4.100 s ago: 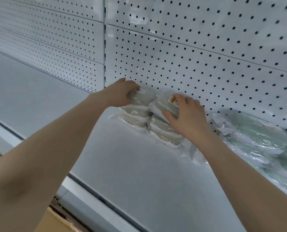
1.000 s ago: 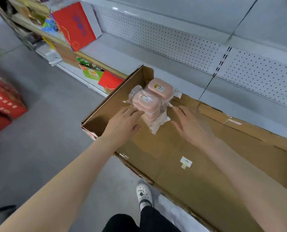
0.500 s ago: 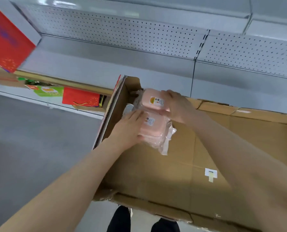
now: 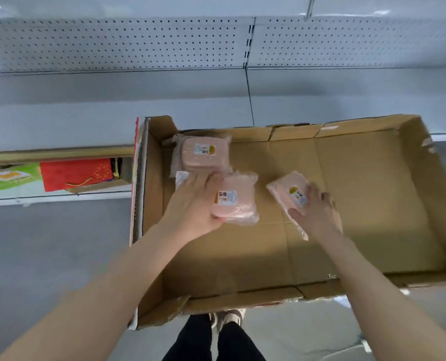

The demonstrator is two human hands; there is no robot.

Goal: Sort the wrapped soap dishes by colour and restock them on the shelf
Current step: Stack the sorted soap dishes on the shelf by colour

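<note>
A large open cardboard box [image 4: 373, 199] lies in front of me. In its far left corner stands a small stack of pink wrapped soap dishes [image 4: 203, 155]. My left hand [image 4: 193, 204] grips one pink wrapped soap dish [image 4: 236, 199] by its left edge, just in front of the stack. My right hand [image 4: 315, 212] holds another pink wrapped soap dish [image 4: 288, 192], tilted, to the right of the first. Both dishes are in clear plastic with a white label.
White shelving with a perforated back panel [image 4: 117, 45] runs behind the box; its grey shelf board [image 4: 86, 121] is bare. On a lower shelf at left sit a red gift bag [image 4: 76, 173] and a green package [image 4: 11, 175]. My legs and shoes [image 4: 216, 340] stand before the box.
Earlier both hands placed green dishes on the shelf. Since then they reached into the box, and each has now lifted a pink dish off the stack and drawn it toward me.
</note>
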